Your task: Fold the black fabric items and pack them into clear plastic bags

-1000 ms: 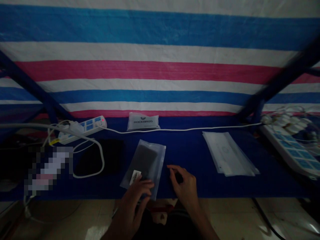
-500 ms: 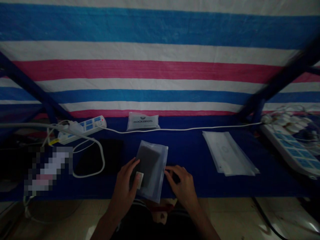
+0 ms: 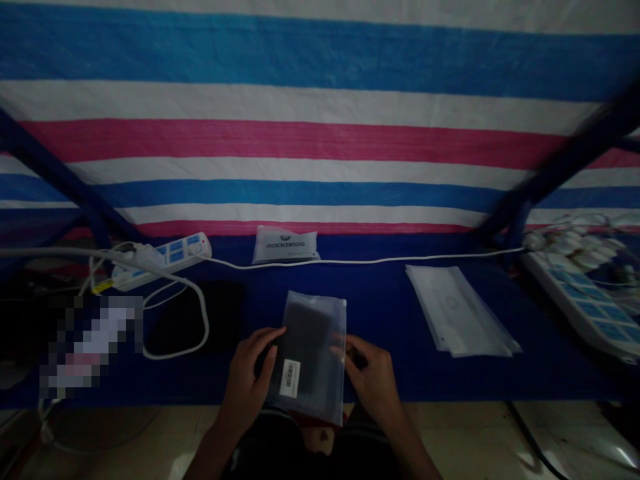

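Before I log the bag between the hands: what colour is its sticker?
The sticker is white with dark markings, clearest in the head view.

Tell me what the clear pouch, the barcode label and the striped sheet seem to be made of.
Clear pouch: flexible, slightly frosted plastic, since its dark contents show through.
Barcode label: probably matte white paper, though coated film is possible.
Striped sheet: likely plastic tarp, judging by its creases and faint sheen.
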The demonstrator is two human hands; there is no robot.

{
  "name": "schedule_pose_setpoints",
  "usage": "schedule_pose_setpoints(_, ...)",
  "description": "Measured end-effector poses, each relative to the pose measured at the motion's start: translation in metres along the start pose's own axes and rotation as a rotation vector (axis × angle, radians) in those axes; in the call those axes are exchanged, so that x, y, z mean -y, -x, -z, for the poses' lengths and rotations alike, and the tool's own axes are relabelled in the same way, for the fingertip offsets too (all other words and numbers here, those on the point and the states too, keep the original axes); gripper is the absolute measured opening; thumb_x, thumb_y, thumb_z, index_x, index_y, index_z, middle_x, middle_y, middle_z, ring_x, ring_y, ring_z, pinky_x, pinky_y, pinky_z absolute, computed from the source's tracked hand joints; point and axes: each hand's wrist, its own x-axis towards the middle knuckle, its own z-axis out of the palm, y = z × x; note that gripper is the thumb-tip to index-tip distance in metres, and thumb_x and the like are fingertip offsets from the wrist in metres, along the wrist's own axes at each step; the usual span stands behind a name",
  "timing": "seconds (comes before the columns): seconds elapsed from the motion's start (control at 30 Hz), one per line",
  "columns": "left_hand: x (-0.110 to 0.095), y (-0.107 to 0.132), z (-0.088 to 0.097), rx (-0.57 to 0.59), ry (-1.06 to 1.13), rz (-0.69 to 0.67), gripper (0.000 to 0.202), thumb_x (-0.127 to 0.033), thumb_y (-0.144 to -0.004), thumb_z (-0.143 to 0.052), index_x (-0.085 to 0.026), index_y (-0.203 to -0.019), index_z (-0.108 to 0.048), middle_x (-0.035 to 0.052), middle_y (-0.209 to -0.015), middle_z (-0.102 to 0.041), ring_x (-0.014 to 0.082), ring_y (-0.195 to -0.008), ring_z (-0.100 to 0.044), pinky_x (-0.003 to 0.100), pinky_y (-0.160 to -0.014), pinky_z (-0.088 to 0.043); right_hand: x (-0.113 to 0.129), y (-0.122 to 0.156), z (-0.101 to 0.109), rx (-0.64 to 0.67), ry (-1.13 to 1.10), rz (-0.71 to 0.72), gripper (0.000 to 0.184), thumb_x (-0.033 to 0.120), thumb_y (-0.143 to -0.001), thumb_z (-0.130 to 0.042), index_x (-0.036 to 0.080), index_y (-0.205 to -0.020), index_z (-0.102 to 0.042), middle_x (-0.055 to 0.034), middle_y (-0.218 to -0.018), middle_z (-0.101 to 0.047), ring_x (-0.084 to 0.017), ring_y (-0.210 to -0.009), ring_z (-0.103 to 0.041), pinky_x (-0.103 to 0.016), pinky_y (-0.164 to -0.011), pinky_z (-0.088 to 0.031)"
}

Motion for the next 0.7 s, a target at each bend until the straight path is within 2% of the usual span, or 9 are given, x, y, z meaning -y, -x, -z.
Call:
schedule_pose_setpoints(0.1,0.000,0.001,-0.002,0.005,-0.047,-0.035,0.032,-0.035,-0.104,-0.053,-0.029,-0.129,-0.072,0.0071,-0.125,-0.074,0.0260,-0.115,-0.068,0.045,-0.101,-0.053,0.001,-0.004,0.001,0.025,-0.070,-0.094,0.031,0.048,-0.091,-0.072,0.021,-0.099,-0.084,-0.0027,-0.073,-0.079,-0.020,-0.059,-0.071,-0.027,-0.056,-0.056)
schedule_pose_setpoints(0.2,0.000,0.001,-0.004,0.023,-0.094,-0.074,0.032,-0.032,-0.103,-0.054,-0.029,-0.130,-0.072,0.0071,-0.116,-0.075,0.0255,-0.109,-0.069,0.044,-0.098,-0.053,0.005,-0.013,0.003,0.052,-0.151,-0.160,0.035,0.052,-0.088,-0.074,0.021,-0.099,-0.084,-0.0073,-0.085,-0.083,-0.027,-0.072,-0.078,-0.034,-0.063,-0.062)
schedule_pose_setpoints(0.37,-0.002,0.002,-0.003,0.035,-0.120,-0.113,0.032,-0.028,-0.102,-0.054,-0.028,-0.130,-0.070,0.0066,-0.111,-0.075,0.0248,-0.104,-0.069,0.042,-0.095,-0.052,0.013,-0.023,-0.001,0.180,-0.245,-0.237,0.042,0.058,-0.083,-0.078,0.019,-0.097,-0.084,-0.0113,-0.090,-0.084,-0.032,-0.079,-0.081,-0.039,-0.064,-0.066)
schedule_pose_setpoints(0.47,-0.004,0.001,-0.003,0.060,-0.123,-0.116,0.033,-0.024,-0.102,-0.054,-0.028,-0.131,-0.069,0.0066,-0.110,-0.074,0.0249,-0.104,-0.068,0.042,-0.094,-0.051,0.018,-0.024,-0.006,0.181,-0.272,-0.234,0.040,0.056,-0.083,-0.079,0.018,-0.096,-0.083,-0.0124,-0.091,-0.084,-0.031,-0.079,-0.082,-0.037,-0.066,-0.066)
schedule_pose_setpoints(0.57,-0.005,0.001,-0.004,0.080,-0.126,-0.121,0.034,-0.021,-0.101,-0.054,-0.028,-0.131,-0.068,0.0064,-0.110,-0.073,0.0252,-0.105,-0.067,0.042,-0.093,-0.051,0.022,-0.025,-0.008,0.183,-0.208,-0.210,0.038,0.056,-0.086,-0.076,0.019,-0.090,-0.084,-0.0120,-0.089,-0.084,-0.029,-0.079,-0.082,-0.035,-0.067,-0.065)
schedule_pose_setpoints(0.7,-0.006,0.001,-0.004,0.083,-0.129,-0.125,0.032,-0.020,-0.101,-0.054,-0.027,-0.128,-0.068,0.0061,-0.108,-0.072,0.0252,-0.103,-0.066,0.041,-0.092,-0.050,0.025,-0.027,-0.009,0.270,-0.105,-0.144,0.035,0.054,-0.090,-0.072,0.022,-0.085,-0.084,-0.0069,-0.083,-0.083,-0.027,-0.078,-0.081,-0.031,-0.066,-0.063)
